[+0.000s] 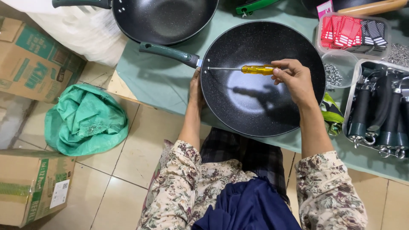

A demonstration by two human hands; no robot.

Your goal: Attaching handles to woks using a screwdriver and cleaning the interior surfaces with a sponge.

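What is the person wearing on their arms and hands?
Both hands are bare: the left hand and right hand have no gloves, rings or watch visible. The loose cream sleeves carry a small floral print in dark reds and greens, pushed back to the elbows, leaving the forearms uncovered.

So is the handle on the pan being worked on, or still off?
On. The green handle meets the pan at its rim, where the screwdriver in the right hand points.

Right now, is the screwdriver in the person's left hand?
No: the right hand grips the yellow-handled screwdriver inside the black pan, while the left hand steadies the pan's outer edge near its green handle.
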